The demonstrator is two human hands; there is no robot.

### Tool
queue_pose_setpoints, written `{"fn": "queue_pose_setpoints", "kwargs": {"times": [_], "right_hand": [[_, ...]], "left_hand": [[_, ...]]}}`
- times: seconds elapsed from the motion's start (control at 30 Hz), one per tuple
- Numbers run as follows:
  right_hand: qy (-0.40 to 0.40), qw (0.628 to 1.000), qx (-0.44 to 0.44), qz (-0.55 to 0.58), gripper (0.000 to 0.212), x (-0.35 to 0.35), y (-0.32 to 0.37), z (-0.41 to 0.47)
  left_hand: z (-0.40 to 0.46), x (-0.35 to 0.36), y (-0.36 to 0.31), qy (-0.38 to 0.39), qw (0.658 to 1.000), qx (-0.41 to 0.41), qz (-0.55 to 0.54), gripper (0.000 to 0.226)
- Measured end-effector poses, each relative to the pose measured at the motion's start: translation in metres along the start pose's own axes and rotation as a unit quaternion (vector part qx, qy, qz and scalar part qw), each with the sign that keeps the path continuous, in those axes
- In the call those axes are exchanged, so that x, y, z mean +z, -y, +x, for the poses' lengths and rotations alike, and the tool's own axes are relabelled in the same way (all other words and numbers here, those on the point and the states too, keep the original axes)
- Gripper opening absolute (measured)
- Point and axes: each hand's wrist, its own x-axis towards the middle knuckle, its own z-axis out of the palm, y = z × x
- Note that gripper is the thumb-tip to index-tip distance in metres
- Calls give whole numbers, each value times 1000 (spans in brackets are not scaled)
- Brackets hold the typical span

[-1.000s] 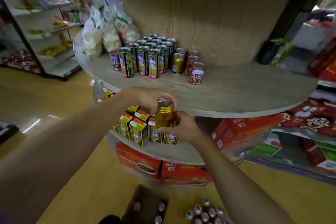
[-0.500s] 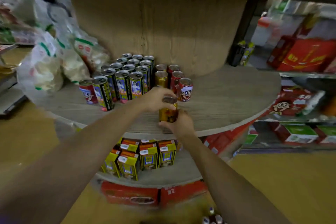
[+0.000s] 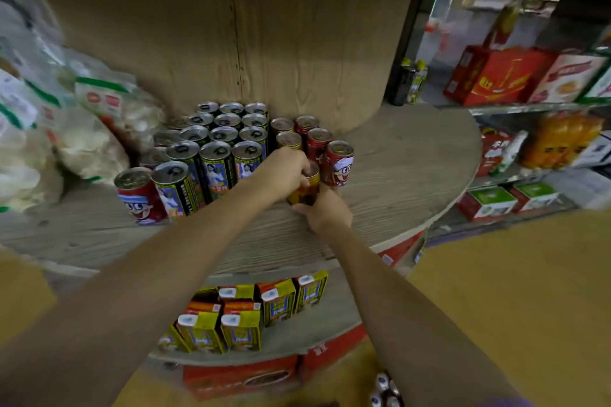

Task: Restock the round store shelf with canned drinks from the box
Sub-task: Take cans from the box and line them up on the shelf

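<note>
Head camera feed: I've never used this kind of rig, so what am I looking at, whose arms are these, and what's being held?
There is no machine here. The single picture comes from a wide-angle camera worn on a person's head, looking forward and down, so the two bare arms reaching in are that person's own. The left hand has its grip around the top of a gold can, and the right hand steadies the can low down. The can is at the round wooden shelf, beside a red cartoon can and in front of rows of yellow-and-black cans. White bags sit to the left. Yellow drink cartons fill the tier below.
</note>
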Motion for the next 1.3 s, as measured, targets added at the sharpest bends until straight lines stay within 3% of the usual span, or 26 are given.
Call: {"fn": "queue_pose_setpoints", "kwargs": {"times": [0.17, 0.47, 0.67, 0.73, 0.8, 0.83, 0.97, 1.1, 1.3], "right_hand": [[20, 999, 41, -15, 62, 2, 17, 26], [37, 997, 64, -37, 68, 6, 23, 42], [20, 995, 69, -62, 60, 5, 25, 31], [59, 996, 68, -4, 73, 6, 28, 28], [94, 990, 54, 90, 100, 16, 17, 32], [94, 990, 45, 93, 100, 20, 7, 29], [29, 991, 26, 131, 49, -7, -2, -29], [-27, 980, 19, 198, 17, -21, -35, -50], [-83, 979, 11, 186, 4, -49, -103, -101]], "left_hand": [[12, 7, 3, -26, 999, -14, 42, 22], [32, 7, 17, -18, 999, -40, -30, 10], [26, 1, -9, -34, 998, -28, 43, 20], [23, -2, -16, -36, 998, -19, 54, 21], [17, 0, -16, -38, 998, -24, 53, 21], [14, 2, -16, -41, 998, -27, 47, 22], [2, 10, -11, -57, 998, -23, 24, 33], [-19, 15, -17, -102, 993, 30, 42, 32], [-55, 44, -80, 60, 988, 43, -138, 8]]}}
